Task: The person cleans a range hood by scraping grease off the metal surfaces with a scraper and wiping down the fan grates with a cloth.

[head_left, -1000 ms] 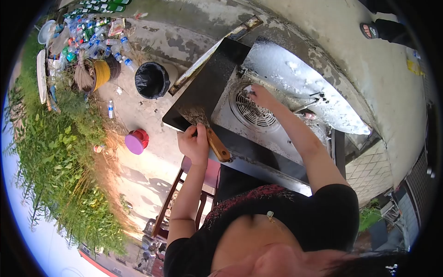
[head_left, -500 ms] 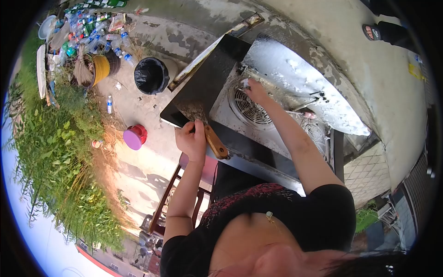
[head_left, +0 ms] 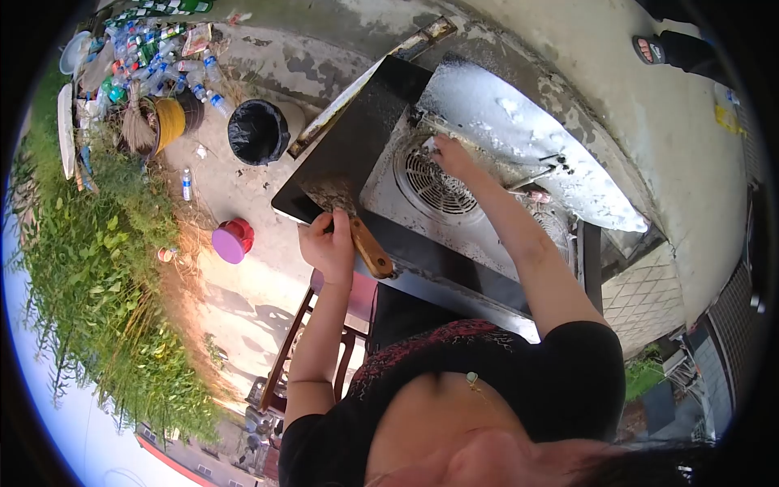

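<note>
My left hand (head_left: 327, 250) is closed around a scraper with a wooden handle (head_left: 371, 247). Its wide, dirty blade (head_left: 329, 195) lies over the black panel (head_left: 357, 146) of a range hood. My right hand (head_left: 453, 157) reaches across the hood to the upper edge of a round, grimy fan grille (head_left: 434, 191). Its fingers are curled, with something whitish at their tips that I cannot make out. Partly behind my right forearm is a second grille (head_left: 552, 231). Above the grilles leans a silvery sheet (head_left: 519, 114) with white foam and dark grime on it.
A bin with a black liner (head_left: 258, 134) stands left of the hood. Also on the ground are a purple-topped red stool (head_left: 232, 241), a water bottle (head_left: 187, 184) and a heap of plastic bottles (head_left: 162, 73). A person's sandalled foot (head_left: 649, 50) shows at top right.
The view has shifted slightly, moving the hood a little leftward in the picture. My left hand keeps its grip on the scraper, and my right hand stays at the grille's upper edge.
</note>
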Motion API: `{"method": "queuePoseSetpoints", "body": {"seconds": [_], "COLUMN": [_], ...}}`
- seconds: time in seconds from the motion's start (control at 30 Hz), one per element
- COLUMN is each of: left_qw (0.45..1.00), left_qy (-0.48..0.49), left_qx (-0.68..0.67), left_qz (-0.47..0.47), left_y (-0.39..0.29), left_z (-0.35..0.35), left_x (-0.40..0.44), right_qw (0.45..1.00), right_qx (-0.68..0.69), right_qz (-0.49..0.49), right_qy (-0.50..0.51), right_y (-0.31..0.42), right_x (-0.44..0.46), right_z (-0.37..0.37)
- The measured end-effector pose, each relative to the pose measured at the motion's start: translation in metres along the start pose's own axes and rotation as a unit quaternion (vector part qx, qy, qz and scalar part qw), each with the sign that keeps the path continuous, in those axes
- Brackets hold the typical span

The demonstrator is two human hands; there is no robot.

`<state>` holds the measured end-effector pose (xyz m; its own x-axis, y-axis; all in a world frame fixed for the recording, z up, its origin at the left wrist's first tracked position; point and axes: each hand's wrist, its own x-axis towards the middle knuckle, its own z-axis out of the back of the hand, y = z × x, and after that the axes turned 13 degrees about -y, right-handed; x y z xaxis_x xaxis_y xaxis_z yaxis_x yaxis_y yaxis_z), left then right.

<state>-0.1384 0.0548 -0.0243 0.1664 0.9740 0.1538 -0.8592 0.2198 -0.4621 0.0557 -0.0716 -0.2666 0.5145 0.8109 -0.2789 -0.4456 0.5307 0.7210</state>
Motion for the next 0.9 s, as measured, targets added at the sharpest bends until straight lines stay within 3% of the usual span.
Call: {"method": "queuePoseSetpoints", "body": {"seconds": [0.13,0.27,0.37,0.47,0.63,0.77,0.87,0.9], "left_qw": [1.000,1.000,1.000,1.000,0.998,0.999,1.000,1.000], "left_qy": [-0.001,0.010,0.007,0.013,0.043,0.005,0.006,0.002], "left_qx": [-0.005,0.012,0.026,0.025,0.019,0.030,0.025,0.022], "left_qz": [0.001,0.003,0.002,0.005,0.039,0.018,0.014,0.019], "left_y": [0.002,0.004,0.004,0.009,0.012,0.005,0.002,0.000], "left_z": [-0.001,0.000,-0.002,-0.003,-0.003,-0.003,-0.001,0.000], "left_x": [0.001,-0.001,0.001,-0.001,0.000,0.000,0.000,0.001], "right_qw": [0.997,0.991,0.996,0.990,0.993,0.987,0.992,0.995], "right_qx": [-0.026,0.008,-0.009,0.022,0.000,-0.162,-0.090,-0.070], "right_qz": [0.064,0.103,0.082,0.061,0.101,-0.015,-0.060,-0.051], "right_qy": [0.027,0.080,0.039,-0.124,-0.067,0.018,-0.062,-0.047], "right_y": [0.035,-0.009,-0.008,0.030,0.019,-0.018,0.018,0.031], "right_x": [-0.047,-0.101,-0.068,-0.028,-0.079,-0.104,-0.072,-0.067], "right_z": [0.021,0.057,0.050,0.028,0.031,0.060,0.049,0.038]}}
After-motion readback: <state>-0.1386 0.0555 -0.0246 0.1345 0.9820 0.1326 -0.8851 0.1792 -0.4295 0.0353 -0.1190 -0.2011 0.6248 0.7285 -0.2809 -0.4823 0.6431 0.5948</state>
